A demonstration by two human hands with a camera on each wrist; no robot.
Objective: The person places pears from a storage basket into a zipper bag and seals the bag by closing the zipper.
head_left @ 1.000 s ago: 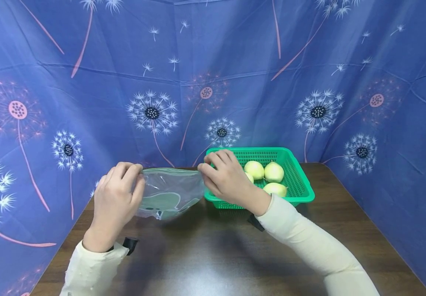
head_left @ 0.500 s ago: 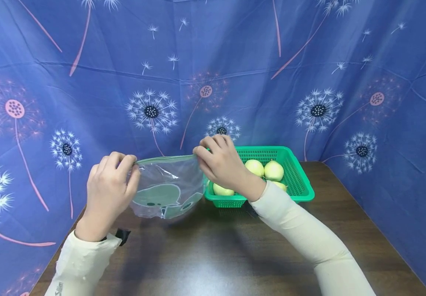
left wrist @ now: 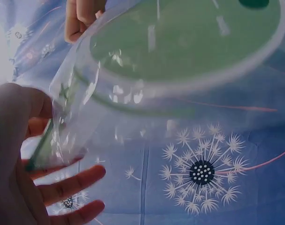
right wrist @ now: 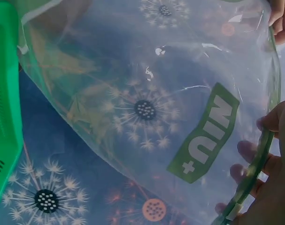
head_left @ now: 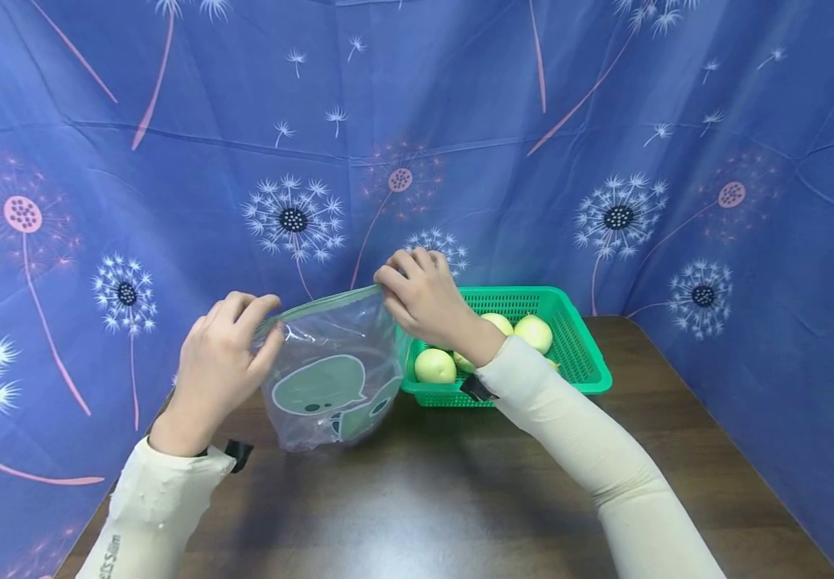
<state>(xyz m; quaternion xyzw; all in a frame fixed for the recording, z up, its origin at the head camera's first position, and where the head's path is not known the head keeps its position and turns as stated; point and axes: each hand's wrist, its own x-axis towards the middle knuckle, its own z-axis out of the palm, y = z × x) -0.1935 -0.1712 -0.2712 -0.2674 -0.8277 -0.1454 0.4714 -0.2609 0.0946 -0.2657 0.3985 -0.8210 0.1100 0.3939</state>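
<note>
Clear plastic bag (head_left: 326, 386), green-rimmed and green-printed, hangs mouth-up between the left hand (head_left: 219, 354) and the right hand (head_left: 427, 296), its long rim slanting upward to the right hand, body dropping towards the brown wooden table (head_left: 417, 498). The right fingers curl over one end; the left thumb and forefinger loosely hold the other, outer fingers straight. Just beside it, a green plastic basket (head_left: 570, 346) holds pale-green round fruit (head_left: 533, 334).

Zip bag (right wrist: 180, 75), right wrist view: green label (right wrist: 205, 133) with white letters "NIU" plus a "+" sign, tilted. Left sleeve (head_left: 149, 498), head view: dark lettering along forearm, "Slim" legible, preceding word only partly readable, ending "ets".
</note>
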